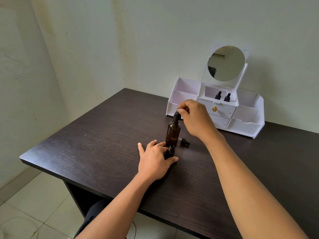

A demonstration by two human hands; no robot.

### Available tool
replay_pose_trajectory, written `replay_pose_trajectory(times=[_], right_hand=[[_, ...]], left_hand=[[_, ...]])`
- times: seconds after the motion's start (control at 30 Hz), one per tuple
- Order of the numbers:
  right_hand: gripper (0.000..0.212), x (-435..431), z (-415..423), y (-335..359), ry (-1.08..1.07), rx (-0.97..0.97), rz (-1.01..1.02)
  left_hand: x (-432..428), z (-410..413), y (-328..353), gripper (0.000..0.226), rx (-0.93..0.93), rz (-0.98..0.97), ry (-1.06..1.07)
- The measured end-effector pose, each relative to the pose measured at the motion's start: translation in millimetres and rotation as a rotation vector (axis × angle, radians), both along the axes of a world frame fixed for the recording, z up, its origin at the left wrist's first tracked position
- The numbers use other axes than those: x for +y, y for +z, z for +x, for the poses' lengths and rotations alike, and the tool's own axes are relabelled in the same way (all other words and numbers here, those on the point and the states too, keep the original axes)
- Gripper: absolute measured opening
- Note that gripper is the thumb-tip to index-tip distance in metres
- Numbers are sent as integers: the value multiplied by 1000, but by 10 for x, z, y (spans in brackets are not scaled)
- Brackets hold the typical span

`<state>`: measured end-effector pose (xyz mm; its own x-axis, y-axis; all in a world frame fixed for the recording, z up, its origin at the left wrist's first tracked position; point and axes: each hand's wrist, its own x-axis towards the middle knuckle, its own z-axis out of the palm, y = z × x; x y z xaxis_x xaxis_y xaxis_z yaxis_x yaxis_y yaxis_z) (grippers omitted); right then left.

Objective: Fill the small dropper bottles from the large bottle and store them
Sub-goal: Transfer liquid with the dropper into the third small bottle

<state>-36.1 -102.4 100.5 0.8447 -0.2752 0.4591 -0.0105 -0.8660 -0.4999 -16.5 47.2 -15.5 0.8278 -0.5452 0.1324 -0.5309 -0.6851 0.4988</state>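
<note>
With right hand (195, 118) raised, pinches between thumb and fingertips the black dropper top (177, 115) at the neck of the large amber bottle (173, 133); cannot tell whether screwed on or lifted. With left hand (153, 159) low on the table (103, 135), grips the uncapped small bottle (170, 151) between thumb and forefinger, just beside the large bottle's base. Shows a loose dropper cap (185, 141) lying below the right wrist, and two stored dropper bottles (218, 95) upright in the white organizer (245, 125) beyond the right hand
</note>
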Motion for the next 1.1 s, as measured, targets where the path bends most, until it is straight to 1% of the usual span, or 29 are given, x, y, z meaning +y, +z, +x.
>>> replay_pose_trajectory(times=[0.1,0.27,0.4,0.63,0.8,0.97,1.1], right_hand=[[13,-1,-10,2,9,-33,42],[7,-9,-30,88,47,-167,278],[7,-9,-104,192,65,-273,380],[6,-11,-326,315,116,-376,413],[8,42,-518,290,128,-370,430],[16,123,-614,156,142,-343,422],[11,183,-612,11,158,-313,461]], left_hand=[[3,-2,7,50,-1,-5,-3],[11,5,-4,49,-10,-15,-4],[10,-1,-8,50,-19,-16,-4],[0,9,-24,52,-25,-7,2],[-2,5,-28,51,-23,-15,4],[-16,18,-47,54,-26,-3,14],[-16,21,-49,55,-31,2,12]])
